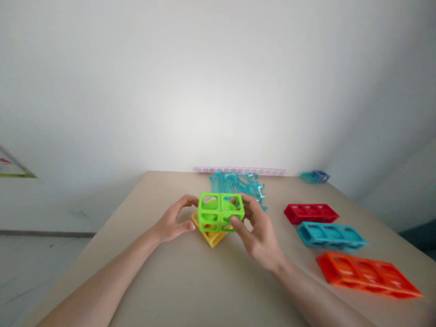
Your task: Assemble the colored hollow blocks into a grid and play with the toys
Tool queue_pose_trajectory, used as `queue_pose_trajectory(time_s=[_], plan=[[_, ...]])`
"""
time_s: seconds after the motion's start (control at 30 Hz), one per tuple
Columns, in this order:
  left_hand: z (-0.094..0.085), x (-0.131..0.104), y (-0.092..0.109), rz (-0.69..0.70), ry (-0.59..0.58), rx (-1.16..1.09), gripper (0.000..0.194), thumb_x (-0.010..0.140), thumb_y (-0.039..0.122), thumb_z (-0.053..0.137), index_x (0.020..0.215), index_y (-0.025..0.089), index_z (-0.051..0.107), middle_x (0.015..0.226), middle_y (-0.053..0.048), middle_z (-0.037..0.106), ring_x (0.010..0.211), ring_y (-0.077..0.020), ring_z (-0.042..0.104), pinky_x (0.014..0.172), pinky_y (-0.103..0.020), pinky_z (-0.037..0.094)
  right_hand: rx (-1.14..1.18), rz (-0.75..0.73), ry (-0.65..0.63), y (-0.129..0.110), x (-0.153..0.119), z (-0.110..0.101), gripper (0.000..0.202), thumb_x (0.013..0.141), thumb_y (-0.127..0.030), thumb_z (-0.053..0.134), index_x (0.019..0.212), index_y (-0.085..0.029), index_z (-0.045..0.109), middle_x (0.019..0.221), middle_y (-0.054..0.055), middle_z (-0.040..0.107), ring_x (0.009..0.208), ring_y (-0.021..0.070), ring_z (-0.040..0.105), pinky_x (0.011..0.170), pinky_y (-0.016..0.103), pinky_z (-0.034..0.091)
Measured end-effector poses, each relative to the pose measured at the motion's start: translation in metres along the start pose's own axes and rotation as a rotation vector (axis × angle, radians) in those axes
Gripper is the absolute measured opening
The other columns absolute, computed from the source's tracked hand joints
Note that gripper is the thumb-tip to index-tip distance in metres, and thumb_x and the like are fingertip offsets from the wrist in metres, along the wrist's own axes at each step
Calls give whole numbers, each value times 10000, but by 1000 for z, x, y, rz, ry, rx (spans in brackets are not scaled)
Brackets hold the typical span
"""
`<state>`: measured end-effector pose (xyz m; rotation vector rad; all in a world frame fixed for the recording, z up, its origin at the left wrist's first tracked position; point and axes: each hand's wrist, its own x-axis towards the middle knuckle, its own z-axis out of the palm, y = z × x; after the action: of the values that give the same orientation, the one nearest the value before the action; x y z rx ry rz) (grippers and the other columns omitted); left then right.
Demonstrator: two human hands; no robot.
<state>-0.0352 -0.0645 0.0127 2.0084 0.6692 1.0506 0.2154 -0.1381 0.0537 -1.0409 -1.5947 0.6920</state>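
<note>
desk: smooth, matte, beige. left to right:
left hand, one: thumb and fingers spread wide at the left side of the green block; cannot tell whether a fingertip touches it.
yellow block, one: open frame, mid-desk, one corner toward the near edge, partly hidden by the green block.
green block, one: glossy, plastic-looking, two square cells side by side, rounded form inside; in front of the right hand's fingers, mid-desk.
teal film: translucent, shiny, crumpled, toward the back edge.
pale purple strip, one: long, patterned, along the back edge.
right hand, one: narrow grip, thumb and fingers holding the green block.
three-window blocks, three, rowed along the right edge: red block farthest, teal block between, orange block nearest.
blue block, one: back right corner.
</note>
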Motion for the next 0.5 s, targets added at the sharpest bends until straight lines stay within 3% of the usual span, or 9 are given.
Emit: queue_pose_trajectory(time_s=[0.1, 0.17, 0.23, 0.33, 0.43, 0.5], plan=[[6, 2, 9, 6, -152, 172, 450, 804, 378, 658, 1208, 198, 574, 1135, -111, 627, 1031, -240, 584, 953, -393, 444, 168, 63, 65, -7, 10, -48, 428, 836, -362, 658, 1223, -252, 509, 1161, 79, 609, 904, 219, 614, 731, 353, 537], [12, 2, 14, 19, -177, 196, 478, 835, 336, 618, 1289, 223, 523, 1194, -113, 610, 1056, -235, 573, 955, -395, 447, 216, 96, 129, -4, 17, -76, 451, 798, -375, 701, 1199, -246, 540, 1109, 80, 638, 947, 250, 619, 755, 379, 548], [18, 2, 17, 33, -154, 185, 551, 840, 333, 611, 1360, 245, 451, 1276, -119, 565, 1104, -240, 547, 969, -404, 443, 265, 110, 176, 6, 19, -92, 475, 769, -379, 728, 1186, -232, 556, 1082, 84, 652, 945, 269, 629, 735, 394, 558], [25, 1, 17, 54, -151, 175, 621, 819, 340, 640, 1393, 255, 418, 1327, -124, 527, 1126, -249, 535, 974, -406, 446, 388, 216, 153, 27, 9, -86, 492, 800, -403, 691, 1218, -197, 534, 1118, 113, 647, 981, 291, 634, 715, 394, 564], [27, 0, 18, 68, -153, 175, 628, 800, 356, 665, 1377, 242, 444, 1337, -133, 513, 1173, -269, 516, 997, -412, 434, 464, 257, 121, 34, -8, -57, 490, 817, -400, 675, 1235, -211, 504, 1162, 114, 637, 1008, 288, 634, 704, 374, 566], [26, 0, 20, 85, -159, 175, 609, 779, 380, 688, 1335, 230, 491, 1334, -138, 508, 1222, -290, 482, 1041, -436, 394, 524, 261, 88, 26, -15, -36, 485, 824, -407, 663, 1238, -225, 491, 1171, 109, 634, 998, 282, 642, 696, 372, 570]])
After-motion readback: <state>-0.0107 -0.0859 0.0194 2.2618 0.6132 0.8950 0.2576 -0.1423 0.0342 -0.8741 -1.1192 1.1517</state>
